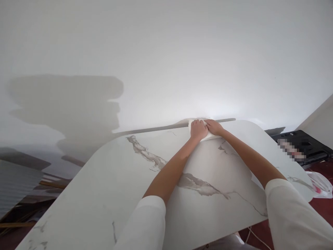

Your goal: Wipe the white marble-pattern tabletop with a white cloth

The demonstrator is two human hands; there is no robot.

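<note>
A white marble-patterned table (104, 180) with grey veins stretches away from me to a white wall. Both my arms reach to its far edge. My left hand (198, 130) and my right hand (214, 127) lie side by side, pressing down on a white cloth (211, 137) that rests at the table's far rim. The cloth shows only as a pale edge under and around the fingers; most of it is hidden by my hands. My sleeves are white.
A black device (301, 146) lies on the floor at the right, next to a thin plastic bag (321, 184). Wooden boards and slats (31, 184) are stacked at the left. A grey shadow marks the wall (166, 52).
</note>
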